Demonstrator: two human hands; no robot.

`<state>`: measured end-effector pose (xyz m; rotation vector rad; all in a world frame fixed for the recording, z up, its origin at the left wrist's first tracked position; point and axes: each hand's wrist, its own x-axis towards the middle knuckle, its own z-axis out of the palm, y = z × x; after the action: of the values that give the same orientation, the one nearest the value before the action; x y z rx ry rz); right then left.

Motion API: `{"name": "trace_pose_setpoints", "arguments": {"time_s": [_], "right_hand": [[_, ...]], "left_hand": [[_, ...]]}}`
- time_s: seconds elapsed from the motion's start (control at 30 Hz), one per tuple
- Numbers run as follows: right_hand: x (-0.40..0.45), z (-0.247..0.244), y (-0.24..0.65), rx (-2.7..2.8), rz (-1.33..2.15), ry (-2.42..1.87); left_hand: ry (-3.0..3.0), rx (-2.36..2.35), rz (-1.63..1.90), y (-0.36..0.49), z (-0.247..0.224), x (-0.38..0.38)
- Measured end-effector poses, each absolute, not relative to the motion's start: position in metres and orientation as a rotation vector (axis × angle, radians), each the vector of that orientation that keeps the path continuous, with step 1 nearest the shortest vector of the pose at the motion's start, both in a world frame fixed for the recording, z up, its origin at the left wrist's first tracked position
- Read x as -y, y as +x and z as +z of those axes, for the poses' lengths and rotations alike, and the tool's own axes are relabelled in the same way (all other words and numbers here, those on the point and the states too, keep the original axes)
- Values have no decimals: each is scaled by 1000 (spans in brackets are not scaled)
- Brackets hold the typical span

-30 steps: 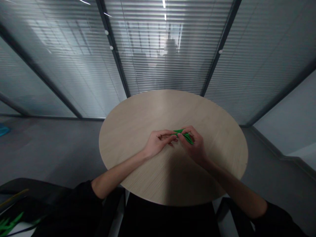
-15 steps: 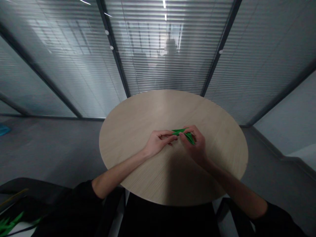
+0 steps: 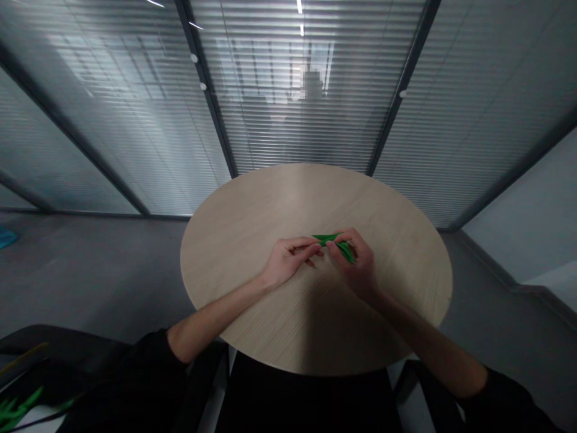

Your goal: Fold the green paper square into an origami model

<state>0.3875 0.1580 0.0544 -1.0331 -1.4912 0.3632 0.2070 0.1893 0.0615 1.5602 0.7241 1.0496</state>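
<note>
Person in black sleeves (image 3: pixel 507 397), two bare hands over round, pale wood-grain bench (image 3: pixel 256 210). Thin, folded, bright-green piece (image 3: pixel 347 251), material unclear, sits between the hands, slightly right of bench centre. Left hand (image 3: pixel 291 260) comes in from the near left, thumb and forefinger pinched on the green piece's left part. Right hand (image 3: pixel 356 264) comes in from the near right, fingers bent, clamped on the same piece with thumb and forefinger; part of it shows inside the curl of the hand. Thumb tips close together. Green piece partly covered by fingers, full shape can't be told. Whether it touches the bench: can't tell.

Dark shadow on the bench, near side, below the right hand. Far side: glass partition with grey horizontal blinds (image 3: pixel 293 135) and dark frame bars (image 3: pixel 408 72); pixelated patch behind the middle panel. Grey floor (image 3: pixel 112 258) to left and right. Blue item (image 3: pixel 6 236) on floor, far left edge, cut off. Near left corner: green leaf-like strips (image 3: pixel 20 406) beside a white object (image 3: pixel 41 419), both blurry.
</note>
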Motion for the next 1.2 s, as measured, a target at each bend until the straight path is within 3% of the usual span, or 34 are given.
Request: {"name": "trace_pose_setpoints", "arguments": {"time_s": [1.2], "right_hand": [[-159,52,389,1495,359,-1043]], "left_hand": [[1638,-668,1036,207,58,-187]]}}
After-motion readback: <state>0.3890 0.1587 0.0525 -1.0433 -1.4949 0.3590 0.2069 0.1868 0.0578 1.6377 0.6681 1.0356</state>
